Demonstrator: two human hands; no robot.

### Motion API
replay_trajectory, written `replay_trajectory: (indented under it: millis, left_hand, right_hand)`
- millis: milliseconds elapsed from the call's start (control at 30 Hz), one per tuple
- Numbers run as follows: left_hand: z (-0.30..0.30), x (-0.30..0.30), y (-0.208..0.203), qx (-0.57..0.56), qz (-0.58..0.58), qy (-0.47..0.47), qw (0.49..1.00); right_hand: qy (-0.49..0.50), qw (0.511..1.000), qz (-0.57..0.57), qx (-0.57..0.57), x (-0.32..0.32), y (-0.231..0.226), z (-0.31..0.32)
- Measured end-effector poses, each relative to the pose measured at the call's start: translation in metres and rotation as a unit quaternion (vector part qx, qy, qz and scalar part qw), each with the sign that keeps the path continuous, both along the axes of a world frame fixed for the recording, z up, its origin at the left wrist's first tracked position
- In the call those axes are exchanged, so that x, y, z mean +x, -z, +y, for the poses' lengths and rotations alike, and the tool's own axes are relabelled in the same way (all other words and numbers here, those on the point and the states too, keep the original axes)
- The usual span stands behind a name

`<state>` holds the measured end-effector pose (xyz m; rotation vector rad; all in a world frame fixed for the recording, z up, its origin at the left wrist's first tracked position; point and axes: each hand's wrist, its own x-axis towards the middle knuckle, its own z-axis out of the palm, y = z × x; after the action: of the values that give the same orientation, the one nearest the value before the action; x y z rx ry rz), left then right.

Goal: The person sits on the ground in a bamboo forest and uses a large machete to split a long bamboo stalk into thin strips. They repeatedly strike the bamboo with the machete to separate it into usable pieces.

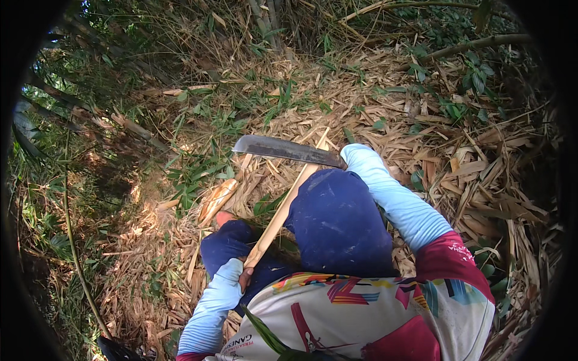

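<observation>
A long pale split bamboo strip (278,224) slants up and away from my left hand (245,278), which is closed around its near end beside my left thigh. Out past my raised right knee, my right hand (348,154) grips a machete (286,148); the knee and a light-blue sleeve hide most of that hand and the handle. The dark blade lies almost level, its broad tip pointing left. It crosses the strip near the strip's far end; whether the two touch I cannot tell.
Dry bamboo leaves and shavings (445,156) cover the ground. A cut bamboo piece (218,198) lies ahead of my left foot. Leaning stalks (141,133) stand at the left, a thin upright stem (72,240) nearer. A bare branch (475,45) crosses the far right.
</observation>
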<state>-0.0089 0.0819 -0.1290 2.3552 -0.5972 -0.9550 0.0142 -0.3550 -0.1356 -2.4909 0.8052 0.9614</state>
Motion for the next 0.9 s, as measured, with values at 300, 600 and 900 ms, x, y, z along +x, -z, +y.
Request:
replay_trajectory:
  millis: [300,600,900]
  left_hand:
    - [0.034,-0.006,0.009,0.001,0.033,-0.037,0.999]
    - [0.118,-0.045,0.043,-0.029,0.170,-0.183,0.968]
    - [0.094,-0.045,0.016,-0.116,0.218,-0.175,0.953]
  right_hand:
    - [0.003,0.999,0.033,-0.020,0.001,-0.017,0.002]
    - [0.132,0.974,-0.181,-0.029,-0.049,0.054,-0.028]
    - [0.218,0.953,-0.209,-0.027,-0.059,0.047,-0.014]
